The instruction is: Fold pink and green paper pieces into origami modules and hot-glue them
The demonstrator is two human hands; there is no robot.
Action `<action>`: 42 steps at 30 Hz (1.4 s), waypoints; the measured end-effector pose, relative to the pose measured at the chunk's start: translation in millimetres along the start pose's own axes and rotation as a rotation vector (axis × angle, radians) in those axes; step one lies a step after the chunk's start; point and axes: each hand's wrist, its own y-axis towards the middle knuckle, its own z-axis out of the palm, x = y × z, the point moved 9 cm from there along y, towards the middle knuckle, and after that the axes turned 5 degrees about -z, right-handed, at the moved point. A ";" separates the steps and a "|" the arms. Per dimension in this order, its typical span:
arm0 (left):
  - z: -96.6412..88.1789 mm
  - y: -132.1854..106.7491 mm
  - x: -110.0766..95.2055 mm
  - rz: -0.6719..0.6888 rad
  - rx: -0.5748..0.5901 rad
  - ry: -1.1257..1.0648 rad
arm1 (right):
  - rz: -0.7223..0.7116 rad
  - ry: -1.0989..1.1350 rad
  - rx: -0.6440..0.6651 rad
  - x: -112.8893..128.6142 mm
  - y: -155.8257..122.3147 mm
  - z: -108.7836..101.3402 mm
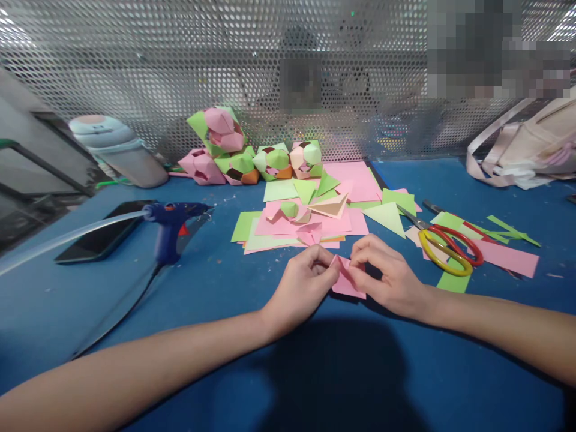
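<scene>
A small folded piece of pink paper (348,284) is pinched between both hands, low over the blue tabletop. My left hand (302,281) grips its upper left edge between thumb and fingers. On the upper right edge, the fingertips of my right hand (390,275) are closed. Just beyond my hands lies a stack of pink, green and orange paper sheets (270,227), with several folded pieces on top. Among these are a pink folded piece (310,233) and a pale peach folded piece (330,207). My fingers cover part of the held paper.
Scissors with red and yellow handles (450,246) lie right, among paper scraps (508,255). A blue glue gun (168,231) stands left beside a dark phone (105,234). Folded paper balls (218,129) and a tumbler (119,150) stand behind; a pale bag (526,144) sits back right.
</scene>
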 end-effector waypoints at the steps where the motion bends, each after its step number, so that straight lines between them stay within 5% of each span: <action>1: 0.3 0.1 0.1 0.005 0.002 0.002 | 0.015 -0.008 -0.012 -1.6 -0.3 -0.4; 12: 0.4 -0.8 -1.3 0.025 0.005 -0.025 | 0.287 0.041 0.100 -26.2 -3.1 10.1; 27: -0.9 -1.6 -2.0 0.003 -0.001 -0.057 | 0.303 0.117 0.066 -27.3 -3.5 6.4; 42: 11.6 -1.0 0.4 -0.043 0.126 -0.204 | 0.309 0.097 0.054 -26.7 -3.9 3.6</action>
